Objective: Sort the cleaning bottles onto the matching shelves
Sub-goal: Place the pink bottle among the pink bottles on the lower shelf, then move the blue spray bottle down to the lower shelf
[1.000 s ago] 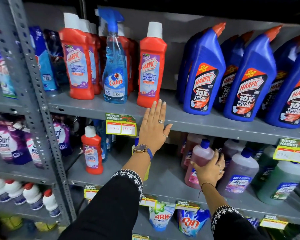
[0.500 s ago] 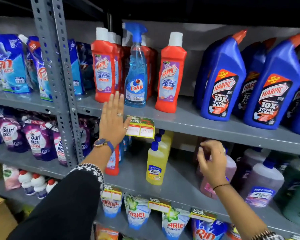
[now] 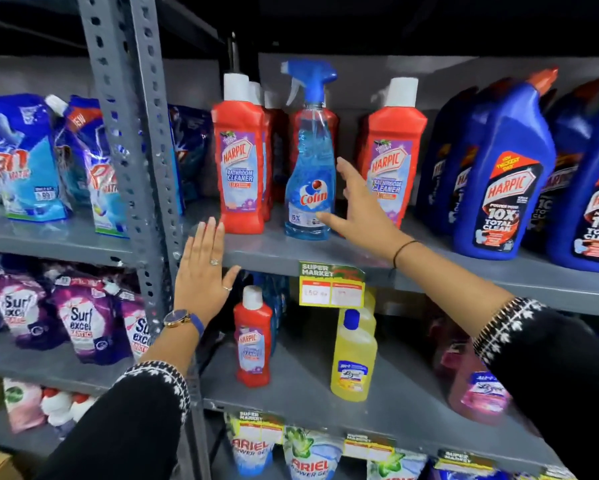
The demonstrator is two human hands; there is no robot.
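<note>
Colin bottle (image 3: 307, 174) on grey shelf (image 3: 429, 271)

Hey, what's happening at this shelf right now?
A person is sorting cleaning bottles on a store rack. The right hand reaches, open, toward the blue Colin spray bottle, which stands among red Harpic bottles on the upper shelf; the thumb is at its base, but it is not gripped. The left hand rests flat and empty against the shelf edge. One small red Harpic bottle stands on the shelf below.
</note>
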